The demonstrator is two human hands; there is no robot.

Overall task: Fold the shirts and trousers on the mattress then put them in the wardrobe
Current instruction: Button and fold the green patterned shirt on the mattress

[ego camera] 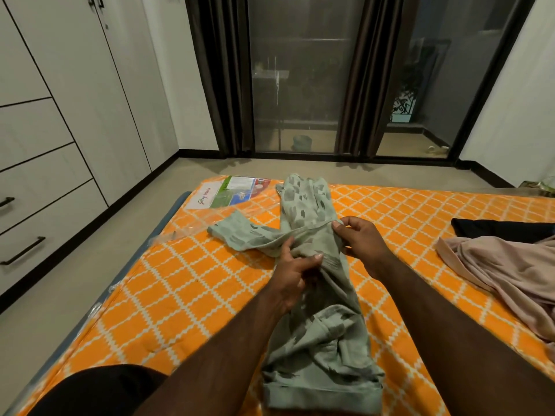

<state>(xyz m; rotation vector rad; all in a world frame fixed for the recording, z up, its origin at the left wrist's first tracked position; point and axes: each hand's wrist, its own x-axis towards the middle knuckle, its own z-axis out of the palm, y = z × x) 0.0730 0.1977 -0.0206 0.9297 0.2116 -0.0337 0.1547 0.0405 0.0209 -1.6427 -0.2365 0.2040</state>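
With the left hand [292, 273] gripping and the right hand [359, 240] pinching the bunched middle of the green shirt [324, 340], laid along the mattress [180, 280] from near edge to far edge, uneven pulling could skew the fold.

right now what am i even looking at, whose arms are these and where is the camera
No machine here: these are a person's two bare arms, filmed by one camera worn on their head, looking forward and down. Below them is an orange lattice-patterned mattress. The left grip and right grip, meaning their hands, both hold a green patterned sweatshirt that lies lengthwise on it, one sleeve stretched left. To the right lie a pink garment and a black garment. The white wardrobe stands on the left.
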